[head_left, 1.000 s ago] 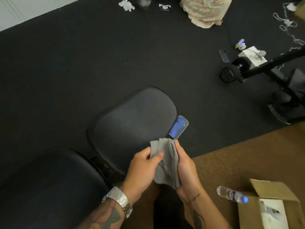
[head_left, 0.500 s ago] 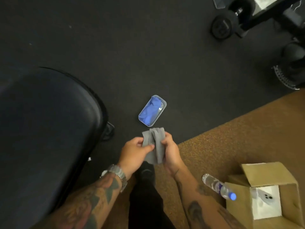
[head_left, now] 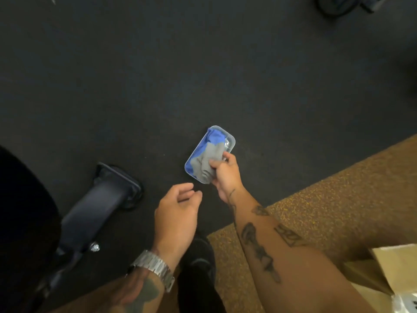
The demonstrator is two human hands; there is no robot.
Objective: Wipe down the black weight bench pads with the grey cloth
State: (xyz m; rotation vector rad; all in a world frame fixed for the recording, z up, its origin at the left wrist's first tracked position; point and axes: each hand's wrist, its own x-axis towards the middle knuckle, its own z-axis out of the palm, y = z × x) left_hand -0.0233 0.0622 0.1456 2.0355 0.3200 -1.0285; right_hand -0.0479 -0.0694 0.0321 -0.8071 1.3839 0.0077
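My right hand (head_left: 225,175) grips the folded grey cloth (head_left: 206,162) and holds it low over a clear plastic tray (head_left: 230,141) with a blue cloth (head_left: 214,136) inside, on the dark floor. My left hand (head_left: 178,213) hangs beside it with its fingers apart and nothing in them, a metal watch on the wrist. The black bench pad (head_left: 24,213) fills the lower left edge, and the bench's black leg and foot (head_left: 99,199) rest on the floor left of my left hand.
A brown carpet (head_left: 327,199) covers the lower right. An open cardboard box (head_left: 397,267) sits at the bottom right corner. Dark gym equipment (head_left: 338,5) shows at the top right. My black shoe (head_left: 200,263) stands between my arms.
My left hand has let go of the cloth, which only my right hand now holds, lowered onto the tray. The view has tilted down and closer to the floor.
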